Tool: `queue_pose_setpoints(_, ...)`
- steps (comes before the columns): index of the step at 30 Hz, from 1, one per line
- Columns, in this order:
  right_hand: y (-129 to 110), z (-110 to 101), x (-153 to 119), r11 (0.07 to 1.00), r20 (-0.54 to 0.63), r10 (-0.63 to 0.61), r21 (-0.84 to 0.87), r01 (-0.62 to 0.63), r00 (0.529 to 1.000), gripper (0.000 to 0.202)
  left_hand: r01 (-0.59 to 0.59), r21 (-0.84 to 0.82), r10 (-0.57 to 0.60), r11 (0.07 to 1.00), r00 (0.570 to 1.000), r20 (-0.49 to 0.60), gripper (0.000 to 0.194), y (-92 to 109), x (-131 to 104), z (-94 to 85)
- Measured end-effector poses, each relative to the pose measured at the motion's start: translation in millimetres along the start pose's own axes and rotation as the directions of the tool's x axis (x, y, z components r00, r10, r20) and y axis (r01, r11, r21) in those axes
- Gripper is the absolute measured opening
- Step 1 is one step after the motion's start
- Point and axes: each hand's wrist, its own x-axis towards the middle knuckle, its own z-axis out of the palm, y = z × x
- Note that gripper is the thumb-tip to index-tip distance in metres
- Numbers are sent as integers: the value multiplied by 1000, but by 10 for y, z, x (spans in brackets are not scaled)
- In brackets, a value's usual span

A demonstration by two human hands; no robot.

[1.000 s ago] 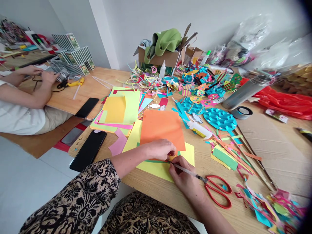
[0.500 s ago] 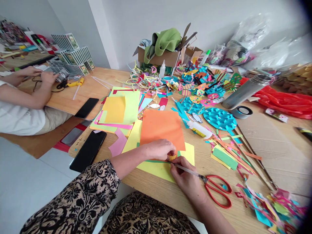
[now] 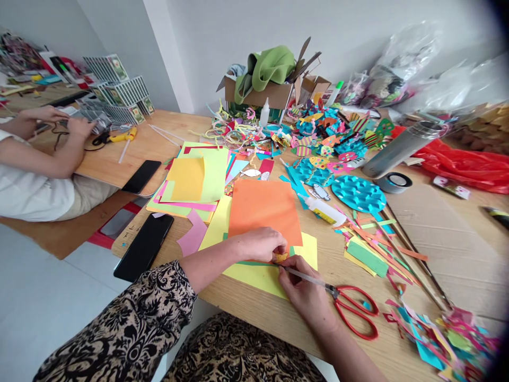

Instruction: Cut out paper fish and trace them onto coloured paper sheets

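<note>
An orange sheet (image 3: 264, 209) lies over yellow paper (image 3: 254, 277) near the table's front edge. At its lower edge my left hand (image 3: 262, 243) has closed fingers pressing on a small yellow-orange paper piece (image 3: 280, 258). My right hand (image 3: 304, 286) pinches a slim pen (image 3: 304, 275), its tip by that piece and its translucent barrel slanting down to the right. Red-handled scissors (image 3: 355, 310) lie just right of my right hand, the pen's far end near their pivot. The pen's tip is too small to make out clearly.
A phone (image 3: 143, 246) and stacked coloured sheets (image 3: 217, 185) lie at left. A glue bottle (image 3: 326, 211), paper strips (image 3: 368, 254), a steel flask (image 3: 401, 149) and cardboard (image 3: 449, 239) are at right. Another person's hands (image 3: 79, 127) work at far left.
My hands hold nearly the same pose over the paper. The other person's hands at far left have shifted slightly.
</note>
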Motion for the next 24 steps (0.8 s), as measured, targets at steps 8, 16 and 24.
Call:
queue_pose_setpoints(8,-32,-13,11,1000,-19,-4,5,5,1000,5,-9,15,9,1000,1000,-7,13,-13,6,14)
queue_pose_setpoints(16,-31,-18,13,1000,-24,5,22,-5,1000,5,-15,29,16,999,1000,-24,13,-27,3,34)
queue_pose_setpoints(24,-40,-50,29,999,-14,22,34,-21,1000,5,-1,38,2,999,1000,-20,10,-1,1,26)
